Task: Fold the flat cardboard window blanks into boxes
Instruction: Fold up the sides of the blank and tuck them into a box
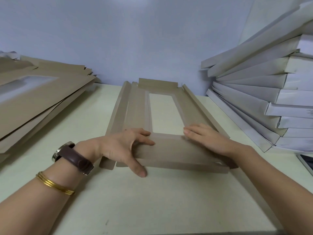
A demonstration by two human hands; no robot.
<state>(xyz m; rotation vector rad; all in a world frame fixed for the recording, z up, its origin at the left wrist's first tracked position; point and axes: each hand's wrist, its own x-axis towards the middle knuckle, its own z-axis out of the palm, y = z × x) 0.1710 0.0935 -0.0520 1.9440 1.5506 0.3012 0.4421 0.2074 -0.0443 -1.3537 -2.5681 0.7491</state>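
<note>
Left hand (118, 146) and right hand (208, 139) press flat, fingers straight, gripping nothing, on the blank's (137, 106) near flap (174, 150). The left thumb is perhaps under its edge. Stack (42, 102) left, boxes (254, 99) right.

I have one wide-angle view, worn on the person's head, looking forward and down across the tabletop (108, 206) toward the wall (135, 36). It sits close: the left hand (122, 146) and right hand (208, 139) lie mid-frame, the brown stack (33, 102) and white stack (250, 92) crowding the edges.
</note>
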